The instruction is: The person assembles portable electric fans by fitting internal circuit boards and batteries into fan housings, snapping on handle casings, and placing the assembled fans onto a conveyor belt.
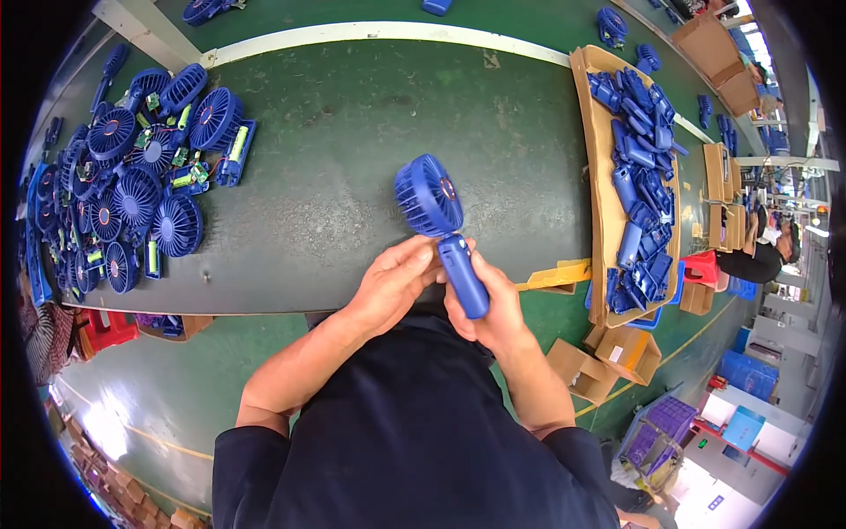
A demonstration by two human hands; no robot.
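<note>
A blue handheld fan is held in front of me over the near edge of the dark green table, its round caged head tilted up and away. My right hand is wrapped round the fan's handle, with the thumb along its side. At the neck, just below the fan head, my left hand pinches the fan between thumb and fingers. Some fingertips of both hands are hidden behind the handle.
Several blue fans with exposed green batteries and circuit boards are heaped on the left. A shallow cardboard tray of blue plastic handle covers stands on the right, beside yellow tape. Open cartons sit on the floor.
</note>
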